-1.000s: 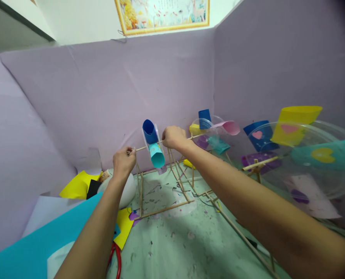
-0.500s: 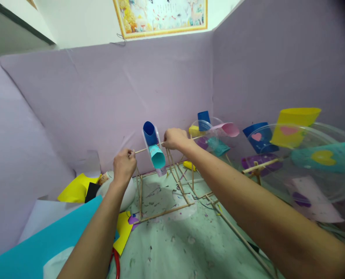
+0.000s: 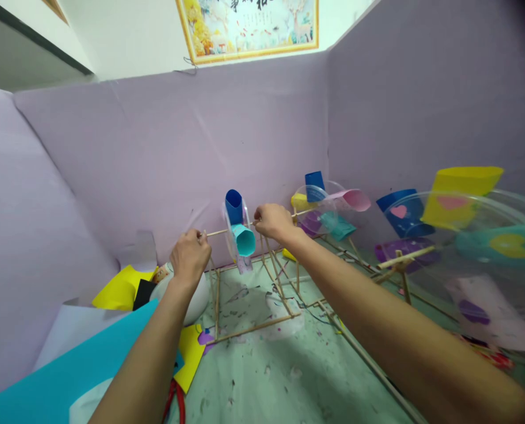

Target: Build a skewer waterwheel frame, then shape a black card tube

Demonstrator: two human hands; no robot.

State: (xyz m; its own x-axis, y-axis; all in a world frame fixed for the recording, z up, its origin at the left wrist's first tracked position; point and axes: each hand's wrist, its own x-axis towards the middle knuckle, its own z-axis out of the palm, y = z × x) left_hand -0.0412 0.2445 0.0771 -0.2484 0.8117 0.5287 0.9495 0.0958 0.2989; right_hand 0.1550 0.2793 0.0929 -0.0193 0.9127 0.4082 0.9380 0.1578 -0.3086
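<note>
A thin wooden stick (image 3: 218, 234) runs through a small wheel made of clear plastic discs (image 3: 227, 227). Between the discs sit a dark blue paper cup (image 3: 234, 207) and a teal paper cup (image 3: 245, 241), its mouth facing me; a pale pink piece (image 3: 244, 265) hangs below. My left hand (image 3: 190, 257) pinches the stick's left end. On the wheel's other side, my right hand (image 3: 273, 221) has its fingers closed around the stick, fingertips partly hidden. Beneath the wheel stands a frame of wooden sticks (image 3: 256, 327), close under both hands.
Another paper-cup wheel (image 3: 319, 203) stands behind my right hand, and a larger one (image 3: 448, 200) at far right. Long sticks (image 3: 372, 365) lie under my right arm. Yellow paper (image 3: 123, 288), a teal sheet (image 3: 76, 359), a white rounded object (image 3: 198, 303) and red handles (image 3: 180, 403) are left.
The view has shifted slightly. Both hands keep hold of the stick, and the teal cup has turned a little upward.
</note>
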